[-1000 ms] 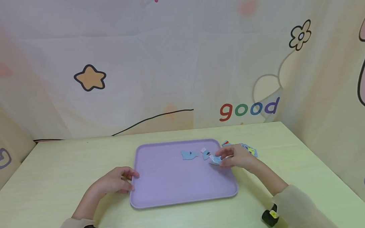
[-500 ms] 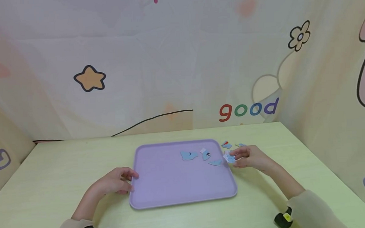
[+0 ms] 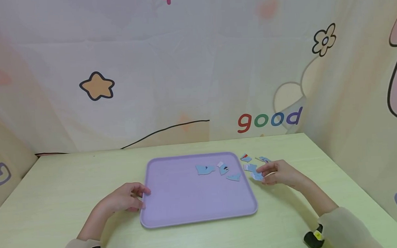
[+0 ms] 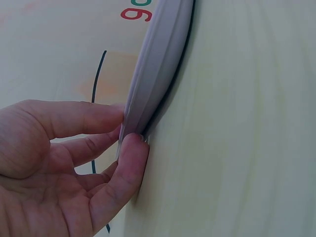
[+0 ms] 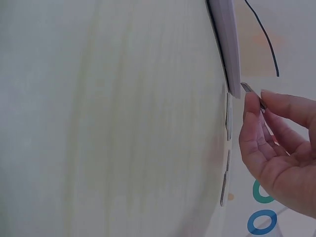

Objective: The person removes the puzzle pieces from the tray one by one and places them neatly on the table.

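Head view: your right hand (image 3: 282, 174) pinches a likely light, stiff piece (image 3: 257, 176), best held edgewise; your left hand (image 3: 124, 197) grips the tray (image 3: 194, 200).

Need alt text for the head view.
The right hand pinches a blue piece just right of a lilac tray, whose left edge the left hand grips. Three pieces lie on the tray, other pieces on the table beside it.

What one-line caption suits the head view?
A left hand holds a purple tray by its edge while the right hand pinches a flat blue piece beside it.
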Demonstrator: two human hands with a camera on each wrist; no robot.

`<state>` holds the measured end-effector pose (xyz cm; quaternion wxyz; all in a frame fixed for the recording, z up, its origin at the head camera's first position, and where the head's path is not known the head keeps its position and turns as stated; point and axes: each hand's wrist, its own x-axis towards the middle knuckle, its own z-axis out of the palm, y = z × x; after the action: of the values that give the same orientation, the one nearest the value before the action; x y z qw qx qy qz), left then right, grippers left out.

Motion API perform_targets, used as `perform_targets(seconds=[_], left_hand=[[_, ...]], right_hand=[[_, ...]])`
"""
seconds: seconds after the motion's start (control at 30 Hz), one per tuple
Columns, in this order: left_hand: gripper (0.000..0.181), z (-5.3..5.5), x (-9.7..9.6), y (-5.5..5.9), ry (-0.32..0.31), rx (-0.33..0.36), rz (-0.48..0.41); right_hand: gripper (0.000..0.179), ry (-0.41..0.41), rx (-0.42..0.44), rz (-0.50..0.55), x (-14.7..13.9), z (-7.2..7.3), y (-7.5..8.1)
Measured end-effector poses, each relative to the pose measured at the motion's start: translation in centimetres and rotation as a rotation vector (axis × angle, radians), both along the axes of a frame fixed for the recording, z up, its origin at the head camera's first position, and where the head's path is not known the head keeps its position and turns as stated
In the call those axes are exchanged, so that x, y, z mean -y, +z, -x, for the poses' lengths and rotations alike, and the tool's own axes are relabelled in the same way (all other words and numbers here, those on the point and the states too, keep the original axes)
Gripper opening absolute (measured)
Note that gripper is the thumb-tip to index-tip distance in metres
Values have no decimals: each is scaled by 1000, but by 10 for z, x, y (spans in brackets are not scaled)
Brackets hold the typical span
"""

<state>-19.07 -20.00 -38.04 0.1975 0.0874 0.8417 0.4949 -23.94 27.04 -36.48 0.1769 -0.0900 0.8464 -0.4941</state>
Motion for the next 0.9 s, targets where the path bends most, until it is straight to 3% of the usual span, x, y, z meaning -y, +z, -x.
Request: perform_targets(seconds=[0.5,0.9], left_hand=[[36,0,0,-2,11,3,5],[36,-1,0,0,14,4,1]], right_hand=[[37,73,-36,-44,3,3,-6],[29,13,-61,-202,7,4,-6]])
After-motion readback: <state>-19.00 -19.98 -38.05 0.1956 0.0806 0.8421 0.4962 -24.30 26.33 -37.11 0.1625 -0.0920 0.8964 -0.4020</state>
